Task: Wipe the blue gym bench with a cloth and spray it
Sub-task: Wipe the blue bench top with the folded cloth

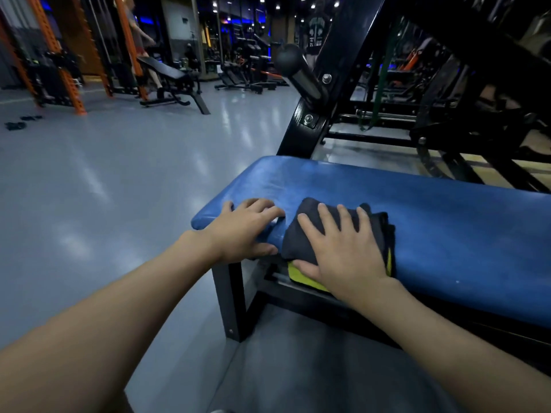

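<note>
The blue gym bench [432,210] runs from the middle of the view off to the right, on a black frame. A folded dark cloth [307,231] with a yellow underside lies on the bench's near edge. My right hand [343,248] presses flat on top of the cloth, fingers spread. My left hand [244,231] rests on the bench's left end, just left of the cloth, fingers apart and holding nothing. No spray bottle is in view.
A black machine frame [301,126] with a round-ended handle [298,70] rises right behind the bench. Grey floor [119,180] spreads to the left. Orange racks [56,55], a black incline bench [170,81] and a person stand far back.
</note>
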Motion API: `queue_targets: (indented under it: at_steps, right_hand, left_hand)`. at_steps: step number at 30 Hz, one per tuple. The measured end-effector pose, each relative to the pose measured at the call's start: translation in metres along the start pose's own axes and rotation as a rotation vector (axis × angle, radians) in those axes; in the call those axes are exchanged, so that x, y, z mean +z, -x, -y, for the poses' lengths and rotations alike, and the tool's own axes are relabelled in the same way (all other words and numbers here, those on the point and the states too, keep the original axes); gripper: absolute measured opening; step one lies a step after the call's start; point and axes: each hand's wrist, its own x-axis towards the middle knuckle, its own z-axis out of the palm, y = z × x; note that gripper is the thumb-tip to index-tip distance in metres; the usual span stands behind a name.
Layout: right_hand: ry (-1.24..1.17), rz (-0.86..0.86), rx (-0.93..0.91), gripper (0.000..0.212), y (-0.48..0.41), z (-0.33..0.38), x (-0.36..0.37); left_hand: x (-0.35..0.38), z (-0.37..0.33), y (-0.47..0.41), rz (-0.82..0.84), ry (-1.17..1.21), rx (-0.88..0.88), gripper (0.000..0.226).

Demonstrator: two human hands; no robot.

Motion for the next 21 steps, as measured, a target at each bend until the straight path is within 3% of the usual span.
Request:
queue_targets:
  at_steps: [9,15,21]
  right_hand:
    - [0.045,-0.14,-0.052,0.083,0.057,-0.069,0.006]
    - [0.05,-0.035,0.007,0.084,0.05,-0.059,0.003]
    - [0.012,-0.073,-0.059,0.087,0.066,-0.085,0.005]
  left_hand:
    - [-0.003,-0.039,-0.015,0.014,0.049,0.134,0.067]
    - [0.005,-0.058,-0.019,-0.027,-0.019,0.134,0.067]
    - [0.003,-0.077,-0.025,-0.005,0.009,0.208,0.072]
